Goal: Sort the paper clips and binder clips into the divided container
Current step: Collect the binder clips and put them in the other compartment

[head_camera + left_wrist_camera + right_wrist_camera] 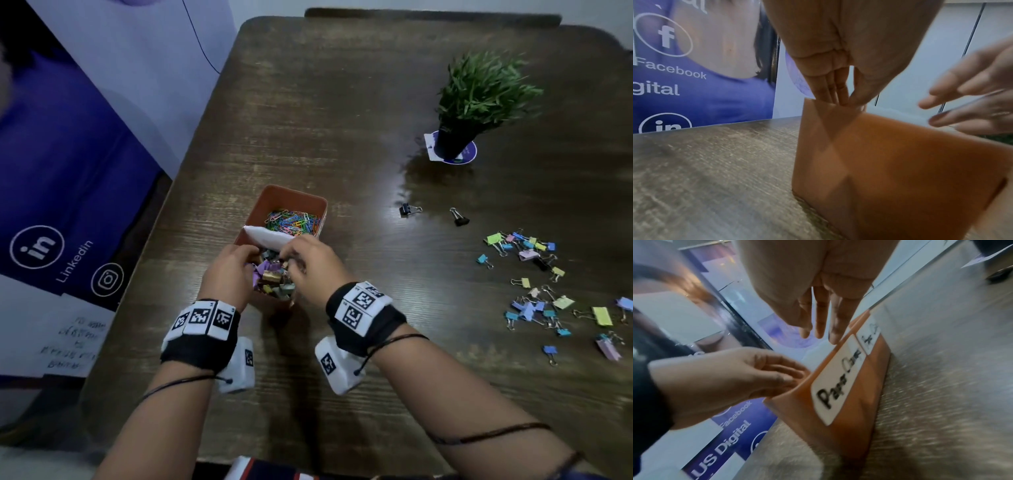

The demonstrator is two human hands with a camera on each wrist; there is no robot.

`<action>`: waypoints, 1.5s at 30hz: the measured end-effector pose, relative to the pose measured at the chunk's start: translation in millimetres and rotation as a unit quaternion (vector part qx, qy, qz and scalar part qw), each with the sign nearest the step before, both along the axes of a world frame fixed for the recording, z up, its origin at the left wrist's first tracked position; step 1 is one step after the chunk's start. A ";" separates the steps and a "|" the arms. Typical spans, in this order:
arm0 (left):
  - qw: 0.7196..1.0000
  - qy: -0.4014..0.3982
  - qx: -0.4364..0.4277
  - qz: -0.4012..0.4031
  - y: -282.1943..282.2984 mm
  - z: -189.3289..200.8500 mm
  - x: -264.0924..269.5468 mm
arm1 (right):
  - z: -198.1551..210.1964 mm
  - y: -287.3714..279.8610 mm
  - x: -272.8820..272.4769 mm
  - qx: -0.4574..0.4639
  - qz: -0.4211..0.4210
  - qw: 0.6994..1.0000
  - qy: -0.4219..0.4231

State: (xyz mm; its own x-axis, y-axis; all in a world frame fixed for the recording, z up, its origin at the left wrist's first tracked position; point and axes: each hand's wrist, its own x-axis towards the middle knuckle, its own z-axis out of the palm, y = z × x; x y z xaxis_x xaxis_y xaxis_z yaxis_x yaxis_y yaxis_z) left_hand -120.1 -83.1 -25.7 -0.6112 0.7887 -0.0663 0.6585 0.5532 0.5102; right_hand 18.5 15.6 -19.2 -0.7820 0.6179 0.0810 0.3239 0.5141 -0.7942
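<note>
An orange divided container (291,193) stands on the dark wooden table. Its far compartment holds coloured paper clips (293,221), and a white divider (263,238) separates it from the near one, which holds binder clips (274,277). Both hands hover over the near compartment. My left hand (251,255) reaches in at the left wall (890,162), its fingers (830,87) straight. My right hand (291,260) has its fingers (820,324) pointing straight down at the rim, and I see nothing held. A white label (838,378) reading "Paper Clips" is on the outer wall.
Several pastel binder clips (534,301) lie scattered at the table's right. Two black binder clips (407,209) (459,217) lie nearer the middle. A potted plant (479,102) stands at the back right. A purple banner (68,171) runs along the table's left edge.
</note>
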 end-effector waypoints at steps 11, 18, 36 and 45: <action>0.998 0.039 0.029 -0.036 47.5 31.2 64.4 | -8.3 65.9 122.3 -0.062 -0.116 0.988 -0.079; 0.979 0.001 0.006 -0.205 108.7 5.3 164.6 | -28.9 102.3 215.6 -0.127 -0.091 0.946 -0.285; 0.901 0.058 -0.143 -0.405 256.7 -49.5 316.7 | -68.1 194.6 333.4 0.059 -0.167 0.928 -0.328; 0.914 0.091 -0.060 -0.391 283.5 -51.0 299.6 | -66.4 224.5 328.5 0.035 -0.274 0.946 -0.169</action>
